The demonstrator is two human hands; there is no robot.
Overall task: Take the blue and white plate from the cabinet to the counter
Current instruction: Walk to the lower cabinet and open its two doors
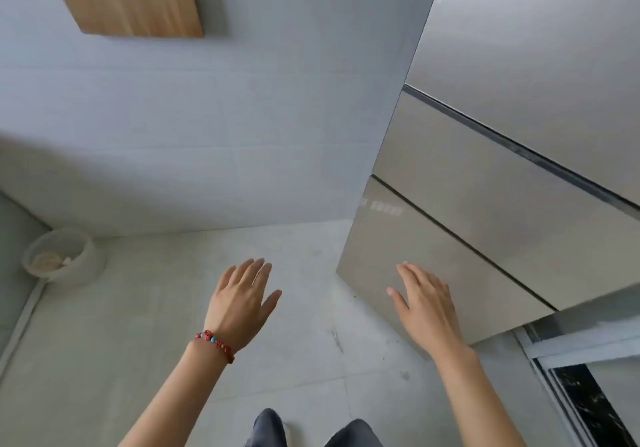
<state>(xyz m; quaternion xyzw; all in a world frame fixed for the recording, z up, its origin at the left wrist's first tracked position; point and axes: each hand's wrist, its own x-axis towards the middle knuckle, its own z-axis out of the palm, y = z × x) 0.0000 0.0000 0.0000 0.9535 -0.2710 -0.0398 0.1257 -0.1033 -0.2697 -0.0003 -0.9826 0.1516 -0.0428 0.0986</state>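
Closest in, dark trouser legs (349, 434) over pale floor tiles (104, 360). Both hands are out flat, each grip wide with nothing in it: left hand (240, 303) (red bead bracelet (214, 344) on the wrist) over the floor, right hand (424, 303) in front of the lowest beige cabinet (446, 256) drawer front, all closed. Can't see the plate anywhere. Farther back, a white bin (64, 256) in the corner.

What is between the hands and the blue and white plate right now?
The shut cabinet doors. No plate shows; it may be behind them. The right hand is in front of the lower door, open; whether it touches is unclear. The left hand is open over the floor.
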